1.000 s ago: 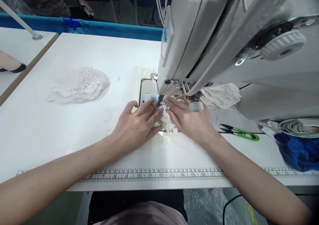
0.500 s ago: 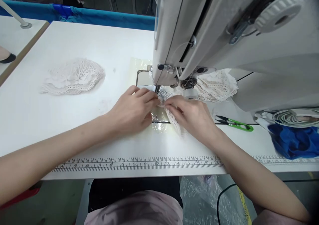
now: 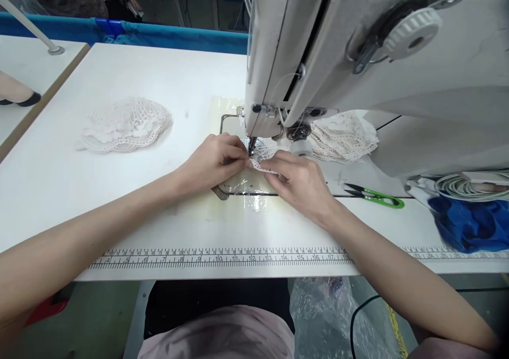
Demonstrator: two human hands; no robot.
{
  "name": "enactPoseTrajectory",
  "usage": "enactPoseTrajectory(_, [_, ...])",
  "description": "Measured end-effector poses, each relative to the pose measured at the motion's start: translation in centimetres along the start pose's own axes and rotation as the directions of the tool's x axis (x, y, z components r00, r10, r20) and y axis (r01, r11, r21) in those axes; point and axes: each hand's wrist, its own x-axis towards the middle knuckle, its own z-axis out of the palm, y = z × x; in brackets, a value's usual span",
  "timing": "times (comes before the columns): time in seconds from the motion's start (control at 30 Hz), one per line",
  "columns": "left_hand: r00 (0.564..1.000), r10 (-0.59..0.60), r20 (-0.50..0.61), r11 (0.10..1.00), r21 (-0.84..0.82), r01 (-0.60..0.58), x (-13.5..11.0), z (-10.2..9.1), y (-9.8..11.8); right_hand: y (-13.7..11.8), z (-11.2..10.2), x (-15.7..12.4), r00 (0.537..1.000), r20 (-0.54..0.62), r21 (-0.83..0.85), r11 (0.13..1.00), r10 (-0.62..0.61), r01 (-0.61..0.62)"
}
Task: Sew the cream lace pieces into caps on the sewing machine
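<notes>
R hand (image 3: pixel 304 181) w/ lace (image 3: pixel 256 165), inside tbl edge (image 3: pixel 238 275)

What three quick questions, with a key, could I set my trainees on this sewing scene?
1. True or false: the left hand and the right hand both touch the lace just in front of the presser foot.

2. Choose one. The handle of the snips is: a) red; b) green; c) black.

3. Short answer: what is marked along the near edge of the table?

Key: 1, true; 2, b; 3, a ruler scale.
</notes>
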Motion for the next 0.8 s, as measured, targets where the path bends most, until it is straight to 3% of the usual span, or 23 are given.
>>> enactPoseTrajectory(0.07, [0.986, 0.155, -0.056, 0.968, 0.210, -0.140, -0.9, 0.3, 0.0, -0.1, 0.0, -0.1, 0.992, -0.043, -0.086, 0.989, -0.121, 0.117])
enactPoseTrajectory(0.17, [0.931, 0.362, -0.040, 0.813, 0.502, -0.295, -2.0, 0.6, 0.7, -0.4, -0.2, -0.2, 0.965, -0.068, -0.207, 0.950, -0.253, 0.235])
enactPoseTrajectory(0.27, [0.918, 0.396, 0.029, 0.688, 0.652, -0.318, -2.8, 0.5, 1.9, -0.6, -0.3, -0.2, 0.950, -0.063, -0.243, 0.928, -0.305, 0.282])
enactPoseTrajectory(0.33, [0.929, 0.367, 0.037, 0.667, 0.685, -0.291, -3.1, 0.4, 2.5, -0.6, -0.4, -0.2, 0.947, -0.057, -0.239, 0.926, -0.315, 0.294])
enactPoseTrajectory(0.5, [0.946, 0.325, -0.003, 0.732, 0.634, -0.249, -3.1, 0.8, 2.2, -0.2, -0.2, -0.1, 0.957, -0.070, -0.208, 0.943, -0.280, 0.261])
enactPoseTrajectory(0.63, [0.991, 0.123, -0.058, 0.898, 0.431, -0.086, -2.0, 1.0, 1.0, 0.0, 0.1, 0.1, 0.971, -0.163, -0.189, 0.971, -0.176, 0.144])
enactPoseTrajectory(0.8, [1.000, 0.001, 0.004, 0.965, 0.263, -0.001, 0.0, 0.5, 0.0, -0.1, 0.2, 0.5, 0.987, -0.160, -0.175, 0.984, 0.005, -0.033])
